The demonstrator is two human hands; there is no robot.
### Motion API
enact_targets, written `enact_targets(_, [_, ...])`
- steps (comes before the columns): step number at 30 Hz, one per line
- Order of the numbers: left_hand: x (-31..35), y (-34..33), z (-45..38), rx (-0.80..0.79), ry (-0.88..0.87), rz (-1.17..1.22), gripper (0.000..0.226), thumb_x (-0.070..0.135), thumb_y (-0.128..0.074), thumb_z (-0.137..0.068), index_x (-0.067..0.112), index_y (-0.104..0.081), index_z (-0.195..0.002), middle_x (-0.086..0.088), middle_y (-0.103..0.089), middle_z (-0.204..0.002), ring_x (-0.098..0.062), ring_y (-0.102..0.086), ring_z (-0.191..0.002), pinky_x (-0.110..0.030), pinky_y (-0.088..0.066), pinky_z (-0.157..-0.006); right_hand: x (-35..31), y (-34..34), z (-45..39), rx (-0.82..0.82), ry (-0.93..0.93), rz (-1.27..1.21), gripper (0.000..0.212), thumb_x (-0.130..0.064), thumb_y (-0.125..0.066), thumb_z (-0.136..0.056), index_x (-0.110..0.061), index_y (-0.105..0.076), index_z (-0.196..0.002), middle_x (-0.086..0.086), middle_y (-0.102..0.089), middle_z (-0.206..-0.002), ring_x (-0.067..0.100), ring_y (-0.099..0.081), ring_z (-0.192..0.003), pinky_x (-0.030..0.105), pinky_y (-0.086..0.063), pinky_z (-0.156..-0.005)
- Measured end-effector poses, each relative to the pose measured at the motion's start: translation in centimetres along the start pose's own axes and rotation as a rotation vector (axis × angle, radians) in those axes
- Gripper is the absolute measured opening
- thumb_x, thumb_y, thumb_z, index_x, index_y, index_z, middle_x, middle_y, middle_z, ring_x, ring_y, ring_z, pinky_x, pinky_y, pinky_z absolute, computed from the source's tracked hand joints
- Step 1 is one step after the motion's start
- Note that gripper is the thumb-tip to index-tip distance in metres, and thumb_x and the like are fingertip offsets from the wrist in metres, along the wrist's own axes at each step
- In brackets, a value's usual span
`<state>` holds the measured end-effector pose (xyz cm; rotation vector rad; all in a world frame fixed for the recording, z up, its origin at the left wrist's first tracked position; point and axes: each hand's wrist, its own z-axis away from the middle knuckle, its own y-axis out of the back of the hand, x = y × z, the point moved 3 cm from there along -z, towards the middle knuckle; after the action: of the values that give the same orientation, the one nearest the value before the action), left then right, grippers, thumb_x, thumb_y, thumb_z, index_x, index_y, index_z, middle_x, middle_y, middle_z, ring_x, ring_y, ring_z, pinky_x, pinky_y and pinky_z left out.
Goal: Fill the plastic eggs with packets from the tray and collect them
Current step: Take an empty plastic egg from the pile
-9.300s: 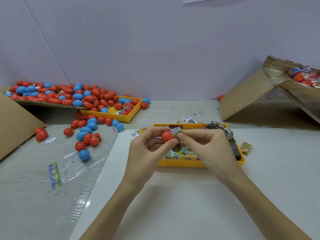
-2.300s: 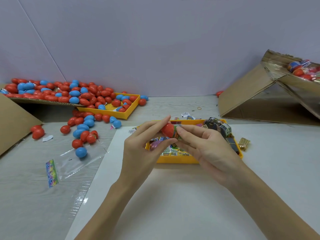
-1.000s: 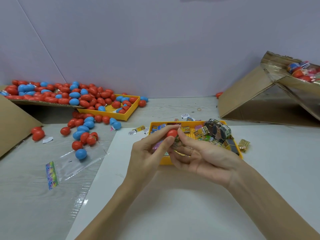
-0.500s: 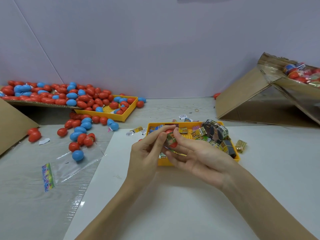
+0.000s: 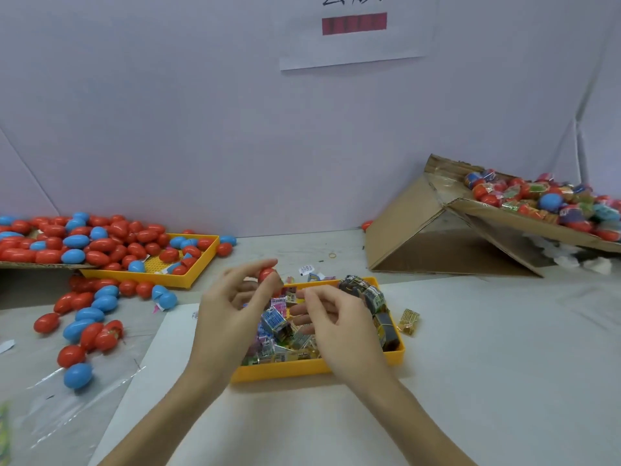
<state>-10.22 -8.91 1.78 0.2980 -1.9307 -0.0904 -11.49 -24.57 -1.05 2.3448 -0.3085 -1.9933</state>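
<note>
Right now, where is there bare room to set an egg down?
Free: white sheet right of the packet tray, and near the forearms. Crowded: loose eggs at left, egg tray, cardboard box behind.

wall notice (image 5: pixel 356 31), rubber band (image 5: pixel 332 254), perhaps

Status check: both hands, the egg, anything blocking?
Left hand pinches small red plastic egg above yellow packet tray. Right hand loosely curled over the packets, apparently empty. Nothing in the way.
</note>
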Motion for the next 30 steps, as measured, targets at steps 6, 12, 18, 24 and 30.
enact_targets(6, [7.3,-10.6,-12.1,-0.22,0.132,0.274,0.034,0.019,-0.07,-0.098,0.001,-0.065,-0.127,-0.007,-0.077,-0.089,-0.016,-0.075,-0.082,-0.023,-0.061,-0.08,0.4,1.1,-0.5,0.066,-0.059,-0.01,0.026,-0.017,-0.049,-0.107,-0.016,-0.072,-0.094,0.002,-0.075,-0.081,0.012,-0.073,-0.076,0.038,-0.061,-0.08])
enact_targets(12, [10.0,-19.1,-16.9,-0.434,0.17,0.202,0.058,0.048,-0.051,-0.105,0.003,-0.048,-0.141,-0.012,-0.064,-0.125,-0.022,-0.075,-0.101,-0.025,-0.056,-0.093,0.8,1.7,-0.9,0.093,-0.072,-0.016,0.027,-0.013,-0.048,-0.107,-0.013,-0.072,-0.093,0.001,-0.074,-0.078,0.013,-0.072,-0.074,0.035,-0.062,-0.077])
enact_targets(18, [1.2,-10.3,-17.8,-0.176,0.169,0.074,0.034,0.024,-0.048,-0.109,-0.005,-0.062,-0.12,-0.012,-0.069,-0.098,-0.024,-0.069,-0.081,-0.032,-0.062,-0.066,0.8,1.2,-0.5,0.04,-0.07,-0.018,0.025,-0.016,-0.05,-0.106,-0.017,-0.072,-0.094,0.005,-0.076,-0.084,0.012,-0.072,-0.078,0.031,-0.061,-0.077])
enact_targets(24, [-8.6,4.3,-16.4,-0.033,-0.058,-0.948,0.022,0.011,-0.055,-0.102,-0.002,-0.071,-0.111,-0.022,-0.068,-0.111,-0.039,-0.057,-0.106,-0.043,-0.044,-0.087,0.6,0.8,-0.4,0.022,-0.059,-0.017,0.025,-0.012,-0.053,-0.105,-0.017,-0.074,-0.091,-0.001,-0.076,-0.08,0.012,-0.073,-0.078,0.026,-0.059,-0.071])
enact_targets(30, [-14.1,12.6,-15.0,0.178,0.221,-1.178,0.047,0.04,-0.052,-0.105,0.008,-0.061,-0.138,-0.023,-0.045,-0.15,-0.047,-0.04,-0.135,-0.057,-0.032,-0.108,1.2,0.5,-0.4,0.014,-0.056,0.019,0.029,-0.01,-0.053,-0.105,-0.018,-0.075,-0.089,-0.004,-0.076,-0.079,0.013,-0.073,-0.076,0.027,-0.06,-0.07])
